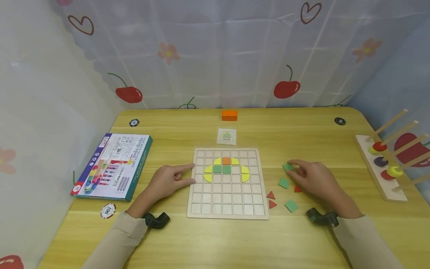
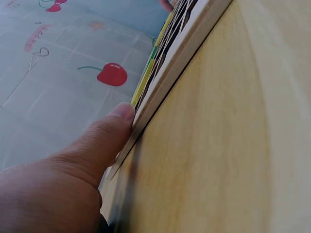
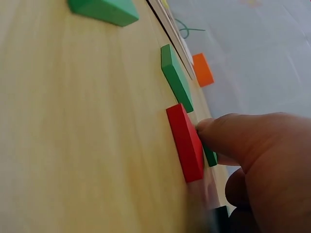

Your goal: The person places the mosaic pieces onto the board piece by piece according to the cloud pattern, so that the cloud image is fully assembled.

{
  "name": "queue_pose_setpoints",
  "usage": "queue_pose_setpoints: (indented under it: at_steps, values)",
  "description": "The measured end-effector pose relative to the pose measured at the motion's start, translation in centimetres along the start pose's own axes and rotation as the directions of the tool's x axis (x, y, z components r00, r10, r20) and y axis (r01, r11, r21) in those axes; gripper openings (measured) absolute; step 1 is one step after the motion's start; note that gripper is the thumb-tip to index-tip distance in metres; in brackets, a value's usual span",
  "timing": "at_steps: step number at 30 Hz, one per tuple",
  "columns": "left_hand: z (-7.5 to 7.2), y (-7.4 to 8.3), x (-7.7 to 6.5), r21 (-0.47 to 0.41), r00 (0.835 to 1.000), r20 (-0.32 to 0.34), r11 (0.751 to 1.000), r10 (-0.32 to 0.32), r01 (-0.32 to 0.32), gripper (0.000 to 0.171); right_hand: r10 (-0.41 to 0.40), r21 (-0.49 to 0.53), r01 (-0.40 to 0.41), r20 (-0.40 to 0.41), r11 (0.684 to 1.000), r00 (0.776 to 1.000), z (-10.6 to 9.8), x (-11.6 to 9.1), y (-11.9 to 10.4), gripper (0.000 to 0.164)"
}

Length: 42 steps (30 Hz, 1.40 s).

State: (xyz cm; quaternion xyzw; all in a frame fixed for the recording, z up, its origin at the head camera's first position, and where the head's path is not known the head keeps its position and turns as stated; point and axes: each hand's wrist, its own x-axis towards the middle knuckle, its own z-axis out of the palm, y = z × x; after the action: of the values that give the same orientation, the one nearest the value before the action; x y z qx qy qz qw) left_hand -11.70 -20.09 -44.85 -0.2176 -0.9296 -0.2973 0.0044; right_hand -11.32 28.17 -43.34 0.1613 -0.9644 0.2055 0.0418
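Note:
A wooden grid board (image 1: 227, 215) lies on the table, with yellow curved pieces (image 1: 208, 177), two green squares (image 1: 217, 169) and an orange square (image 1: 226, 161) set in its upper cells. At its left edge, my left hand (image 1: 167, 180) rests an extended thumb and index finger against the rim. To the right of the board, my right hand (image 1: 314, 177) pinches a green square tile (image 1: 287, 166) between thumb and index finger. In the right wrist view a red triangle (image 3: 186, 143) lies beside that tile, which is partly hidden.
Loose green tiles (image 1: 291, 206) and red triangles (image 1: 270, 195) lie right of the board. Behind it are a small pattern card (image 1: 226, 136) and an orange block (image 1: 229, 116). A boxed game (image 1: 112, 166) lies left; a wooden peg stand (image 1: 379, 168) with beads stands right.

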Motion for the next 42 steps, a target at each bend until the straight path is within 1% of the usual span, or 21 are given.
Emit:
queue_pose_setpoints:
  at_steps: [4, 8, 11, 15, 18, 25, 28, 31, 35, 38, 42]
  values:
    - [0.1, -0.1, 0.0, -0.001, 1.000, 0.002, 1.000, 0.002, -0.002, 0.054, -0.014, -0.013, 0.014, 0.007, 1.000, 1.000, 0.1, 0.0, -0.1, 0.035]
    - [0.1, -0.1, 0.0, 0.002, 1.000, 0.007, 1.000, 0.000, 0.000, 0.054, -0.033, -0.019, 0.033, -0.016, 0.999, 0.999, 0.4, 0.0, -0.1, 0.034]
    - [0.1, -0.1, 0.1, 0.005, 1.000, 0.011, 1.000, -0.002, 0.002, 0.054, -0.044, -0.005, 0.043, -0.048, 0.999, 0.998, 0.4, -0.1, -0.2, 0.032]
    - [0.2, 0.0, 0.2, 0.010, 1.000, 0.014, 1.000, -0.002, 0.002, 0.053, -0.046, 0.037, 0.048, -0.068, 0.998, 0.997, 0.3, 0.1, -1.1, 0.030]
    - [0.2, 0.1, 0.2, 0.011, 1.000, 0.012, 1.000, -0.001, 0.001, 0.054, -0.047, 0.071, 0.050, -0.047, 0.996, 0.998, 0.4, 0.5, -2.1, 0.031]
    - [0.2, 0.2, 0.2, 0.009, 1.000, 0.014, 1.000, 0.001, -0.001, 0.053, -0.082, 0.121, 0.081, -0.003, 0.989, 0.997, 1.7, 1.5, -4.9, 0.031]
    - [0.1, 0.2, 0.2, 0.009, 1.000, 0.012, 1.000, 0.001, -0.001, 0.053, -0.102, 0.133, 0.097, 0.029, 0.986, 0.994, 2.3, 2.1, -6.3, 0.032]
    - [0.1, 0.1, 0.2, 0.008, 1.000, 0.017, 1.000, -0.012, 0.012, 0.053, -0.135, 0.140, 0.126, 0.056, 0.982, 0.989, 2.8, 2.9, -7.7, 0.031]
    - [0.1, 0.1, 0.0, 0.007, 0.999, 0.027, 1.000, -0.030, 0.030, 0.053, -0.170, 0.124, 0.162, 0.055, 0.979, 0.984, 3.4, 4.0, -9.6, 0.031]
    - [0.1, 0.1, 0.0, 0.003, 0.999, 0.025, 1.000, -0.029, 0.029, 0.053, -0.158, 0.113, 0.150, 0.059, 0.982, 0.986, 3.8, 4.6, -10.8, 0.032]
    - [-0.1, 0.1, 0.1, -0.001, 1.000, 0.013, 1.000, -0.027, 0.027, 0.052, -0.104, 0.097, 0.096, 0.083, 0.991, 0.991, 4.4, 5.0, -12.0, 0.034]
